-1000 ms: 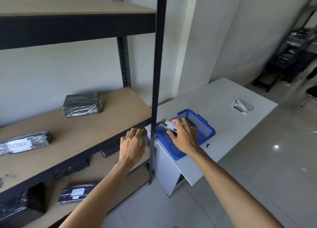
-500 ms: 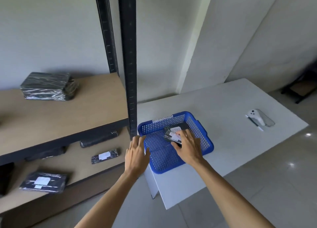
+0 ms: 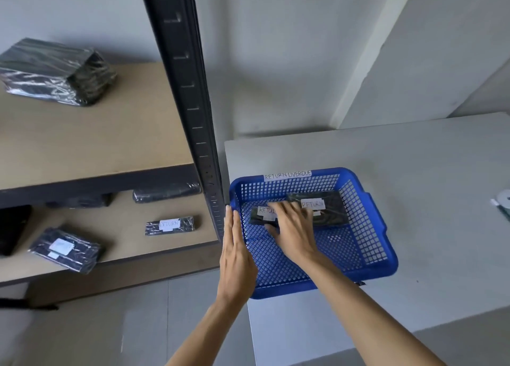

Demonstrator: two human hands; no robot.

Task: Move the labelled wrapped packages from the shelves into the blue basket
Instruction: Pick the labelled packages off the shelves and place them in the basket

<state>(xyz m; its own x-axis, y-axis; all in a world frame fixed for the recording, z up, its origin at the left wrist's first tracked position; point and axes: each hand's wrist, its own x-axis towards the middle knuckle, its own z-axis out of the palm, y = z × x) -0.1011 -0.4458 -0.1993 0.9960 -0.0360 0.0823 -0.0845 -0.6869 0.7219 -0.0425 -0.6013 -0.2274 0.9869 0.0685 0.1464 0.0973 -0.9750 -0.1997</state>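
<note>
A person's right hand (image 3: 292, 227) rests, fingers spread, on a small labelled package (image 3: 262, 215) inside the blue basket (image 3: 367, 236) beside a larger one (image 3: 328, 210); the left hand (image 3: 234, 252), flat and empty, steadies the rim; unbraced, the basket might slide off the table edge (image 3: 414, 310).

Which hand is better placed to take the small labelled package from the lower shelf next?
Left. The left hand hangs open beside the shelf post, nearer the small labelled package; the right hand is inside the blue basket.
</note>
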